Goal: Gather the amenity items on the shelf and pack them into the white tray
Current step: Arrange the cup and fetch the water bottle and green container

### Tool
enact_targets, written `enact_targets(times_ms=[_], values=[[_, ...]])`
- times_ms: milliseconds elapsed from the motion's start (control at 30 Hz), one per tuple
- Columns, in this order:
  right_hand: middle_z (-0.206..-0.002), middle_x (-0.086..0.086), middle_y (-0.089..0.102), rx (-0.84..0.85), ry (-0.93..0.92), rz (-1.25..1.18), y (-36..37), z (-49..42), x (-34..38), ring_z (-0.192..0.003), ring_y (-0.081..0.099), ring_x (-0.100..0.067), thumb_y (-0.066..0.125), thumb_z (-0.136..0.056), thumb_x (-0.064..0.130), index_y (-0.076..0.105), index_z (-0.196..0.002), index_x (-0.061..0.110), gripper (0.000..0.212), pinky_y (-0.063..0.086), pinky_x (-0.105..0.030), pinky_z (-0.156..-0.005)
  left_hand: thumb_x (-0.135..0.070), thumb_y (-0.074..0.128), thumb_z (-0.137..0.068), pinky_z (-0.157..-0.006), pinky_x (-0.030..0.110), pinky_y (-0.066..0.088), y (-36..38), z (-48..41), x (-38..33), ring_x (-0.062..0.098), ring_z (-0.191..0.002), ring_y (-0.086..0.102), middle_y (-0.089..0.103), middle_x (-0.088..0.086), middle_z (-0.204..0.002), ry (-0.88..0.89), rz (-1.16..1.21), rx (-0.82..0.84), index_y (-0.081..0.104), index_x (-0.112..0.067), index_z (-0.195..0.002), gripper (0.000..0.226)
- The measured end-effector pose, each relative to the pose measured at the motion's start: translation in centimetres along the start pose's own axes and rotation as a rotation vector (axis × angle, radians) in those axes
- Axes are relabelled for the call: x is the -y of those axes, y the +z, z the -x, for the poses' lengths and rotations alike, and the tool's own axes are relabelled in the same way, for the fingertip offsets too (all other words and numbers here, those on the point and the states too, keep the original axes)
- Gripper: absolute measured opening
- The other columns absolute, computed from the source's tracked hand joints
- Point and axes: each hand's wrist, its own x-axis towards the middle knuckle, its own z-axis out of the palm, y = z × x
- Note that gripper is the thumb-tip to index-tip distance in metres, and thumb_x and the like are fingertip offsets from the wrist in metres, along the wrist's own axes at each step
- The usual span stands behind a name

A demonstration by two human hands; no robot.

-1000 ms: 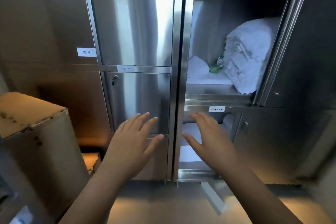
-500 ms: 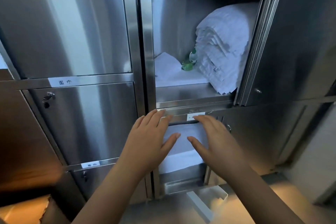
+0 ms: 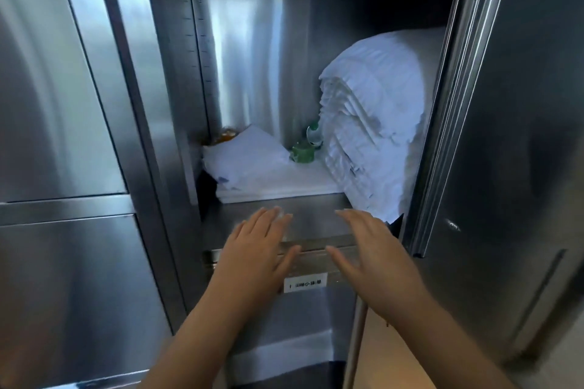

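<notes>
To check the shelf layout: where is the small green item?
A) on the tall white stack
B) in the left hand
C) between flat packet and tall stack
C: the green item sits at the back, between the flat white packet and the tall white stack.

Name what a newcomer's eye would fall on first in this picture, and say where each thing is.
A tall stack of folded white linen fills the right side of the open steel cabinet. Low in the middle, the left hand and right hand hover, both open and empty, over the front lip of the shelf. Between the stack and a flat white packet sit small green items, too blurred to identify.
</notes>
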Motion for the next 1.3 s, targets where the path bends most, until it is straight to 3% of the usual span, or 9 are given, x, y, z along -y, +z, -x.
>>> enact_targets(times_ms=[167, 267, 433, 567, 733, 933, 1067, 1300], values=[[-0.143, 0.009, 0.037, 0.014, -0.022, -0.023, 1.7, -4.9, -3.8, -0.130, 0.032, -0.007, 0.047, -0.092, 0.050, 0.033, -0.142, 0.026, 0.057, 0.022, -0.017, -0.103, -0.050, 0.034, -0.094, -0.112, 0.028, 0.016, 2.5, -5.9, 0.7, 0.014, -0.139, 0.022, 0.026, -0.002, -0.152, -0.028, -0.013, -0.027, 0.030, -0.025, -0.143, 0.055], [-0.142, 0.008, 0.039, 0.012, -0.026, 0.001, 2.9, -7.6, -6.1, -0.127, 0.036, -0.008, 0.047, -0.092, 0.050, 0.034, -0.141, 0.026, 0.057, 0.031, -0.022, -0.103, -0.046, 0.036, -0.095, -0.112, 0.030, 0.018, 4.7, -9.4, 1.3, 0.016, -0.139, 0.025, 0.029, -0.002, -0.151, -0.030, 0.000, -0.038, 0.032, -0.024, -0.143, 0.053], [-0.143, 0.007, 0.039, 0.009, -0.030, 0.079, 5.1, -12.8, -10.0, -0.130, 0.034, -0.010, 0.046, -0.093, 0.048, 0.035, -0.141, 0.024, 0.055, 0.031, -0.023, -0.104, -0.047, 0.029, -0.098, -0.114, 0.031, 0.011, 9.6, -16.7, 3.5, 0.014, -0.142, 0.013, 0.017, -0.004, -0.156, -0.041, 0.020, -0.011, 0.019, -0.029, -0.147, 0.054], [-0.146, 0.002, 0.038, 0.010, -0.018, 0.148, 7.5, -19.5, -12.4, -0.133, 0.034, -0.015, 0.046, -0.094, 0.044, 0.036, -0.141, 0.022, 0.053, 0.030, -0.027, -0.108, -0.043, 0.030, -0.099, -0.114, 0.031, 0.011, 13.9, -23.7, 5.1, 0.016, -0.142, 0.014, 0.019, -0.002, -0.155, -0.027, 0.063, -0.031, 0.018, -0.027, -0.147, 0.053], [-0.136, -0.005, 0.048, -0.054, -0.027, 0.248, 10.9, -30.4, -14.4, -0.123, 0.045, -0.019, 0.054, -0.091, 0.036, 0.044, -0.136, 0.015, 0.050, 0.036, -0.027, -0.101, -0.041, 0.037, -0.097, -0.115, 0.032, 0.011, 18.2, -32.7, 8.2, 0.019, -0.140, 0.021, 0.029, 0.003, -0.152, -0.028, 0.073, -0.072, 0.027, -0.018, -0.145, 0.054], [-0.145, -0.006, 0.033, 0.030, 0.007, 0.306, 15.7, -42.3, -15.9, -0.129, 0.034, -0.021, 0.046, -0.095, 0.029, 0.032, -0.141, 0.014, 0.050, 0.040, -0.030, -0.098, -0.033, 0.041, -0.096, -0.116, 0.034, 0.012, 22.7, -41.6, 12.9, 0.023, -0.142, 0.017, 0.031, 0.007, -0.150, -0.003, 0.082, -0.048, 0.031, -0.013, -0.143, 0.052], [-0.149, -0.010, 0.026, 0.107, 0.032, 0.361, 17.7, -47.5, -17.0, -0.132, 0.030, -0.025, 0.052, -0.093, 0.018, 0.027, -0.144, 0.013, 0.057, 0.038, -0.034, -0.102, -0.033, 0.040, -0.097, -0.117, 0.034, 0.010, 25.6, -45.5, 15.4, 0.023, -0.142, 0.017, 0.030, 0.006, -0.151, 0.025, 0.062, -0.028, 0.032, -0.013, -0.144, 0.051], [-0.120, -0.005, 0.048, 0.136, 0.073, 0.298, 19.6, -49.6, -19.2, -0.109, 0.045, -0.020, 0.057, -0.087, 0.007, 0.051, -0.118, 0.015, 0.032, 0.043, -0.030, -0.087, -0.031, 0.050, -0.093, -0.113, 0.038, 0.018, 30.1, -50.1, 17.2, 0.027, -0.141, 0.018, 0.024, 0.011, -0.153, 0.061, 0.056, 0.144, 0.028, -0.011, -0.144, 0.060]])
